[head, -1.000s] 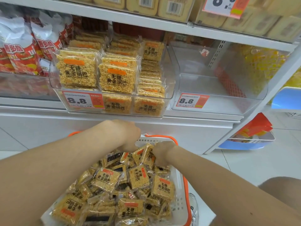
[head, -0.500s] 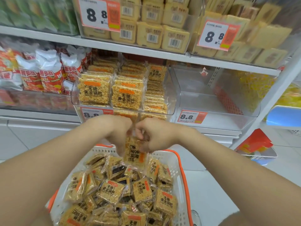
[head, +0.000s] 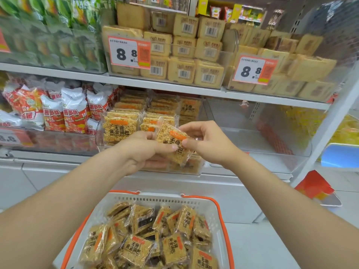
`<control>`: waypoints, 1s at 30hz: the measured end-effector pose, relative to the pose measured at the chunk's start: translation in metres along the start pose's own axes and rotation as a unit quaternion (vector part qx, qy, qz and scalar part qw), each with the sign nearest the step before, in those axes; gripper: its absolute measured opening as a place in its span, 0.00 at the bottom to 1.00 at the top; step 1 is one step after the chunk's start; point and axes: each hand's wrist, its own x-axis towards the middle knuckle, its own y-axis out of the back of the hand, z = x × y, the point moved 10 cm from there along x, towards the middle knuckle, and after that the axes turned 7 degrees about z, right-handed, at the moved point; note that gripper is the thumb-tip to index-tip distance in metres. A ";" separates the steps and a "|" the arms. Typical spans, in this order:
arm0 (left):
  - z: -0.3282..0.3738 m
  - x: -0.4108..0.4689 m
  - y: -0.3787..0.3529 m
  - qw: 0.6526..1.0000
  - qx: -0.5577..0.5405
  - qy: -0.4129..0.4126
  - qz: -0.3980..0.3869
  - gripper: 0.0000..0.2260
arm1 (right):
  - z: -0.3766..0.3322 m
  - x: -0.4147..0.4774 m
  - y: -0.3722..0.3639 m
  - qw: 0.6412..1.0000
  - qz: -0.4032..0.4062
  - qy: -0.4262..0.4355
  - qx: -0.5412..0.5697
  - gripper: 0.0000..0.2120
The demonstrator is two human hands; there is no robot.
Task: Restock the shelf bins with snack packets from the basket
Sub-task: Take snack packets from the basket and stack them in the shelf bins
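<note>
Both hands hold one clear-wrapped golden rice-cracker packet (head: 171,141) with an orange stripe, tilted, in front of the middle shelf bin. My left hand (head: 143,150) grips its lower left side and my right hand (head: 206,141) pinches its right edge. Behind it, the clear shelf bin (head: 100,131) is stacked with the same packets (head: 118,129). Below, a white basket with an orange rim (head: 194,202) holds several more packets (head: 153,237).
An empty clear bin (head: 258,140) sits to the right of the filled one. Red-and-white snack bags (head: 64,111) fill the bin on the left. The upper shelf carries pale boxed snacks (head: 184,61) with 8.8 price tags. A blue crate (head: 342,156) stands at the far right.
Both hands rose from the basket with one packet, up to the front of the middle shelf bin. The camera view tilted upward, showing more of the upper shelf.
</note>
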 end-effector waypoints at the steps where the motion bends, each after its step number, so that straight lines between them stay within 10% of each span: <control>1: 0.001 0.003 0.005 0.998 0.056 -0.010 0.014 0.17 | 0.001 0.001 0.001 1.000 -0.002 -0.001 -0.006 0.14; 11: 0.019 0.004 0.001 0.981 0.147 -0.117 0.041 0.10 | -0.009 0.006 -0.006 0.981 0.003 0.087 -0.175 0.16; 18: 0.053 -0.005 0.005 0.802 0.460 -0.326 0.197 0.09 | -0.015 0.006 0.041 0.920 0.303 0.130 -0.212 0.14; 23: 0.027 0.004 -0.016 0.670 0.651 -0.325 0.147 0.06 | 0.003 0.019 0.035 0.909 0.293 0.115 -0.272 0.12; 30: 0.026 0.008 -0.024 0.654 0.680 -0.307 0.126 0.21 | 0.009 0.048 0.016 0.843 0.250 0.113 -0.463 0.13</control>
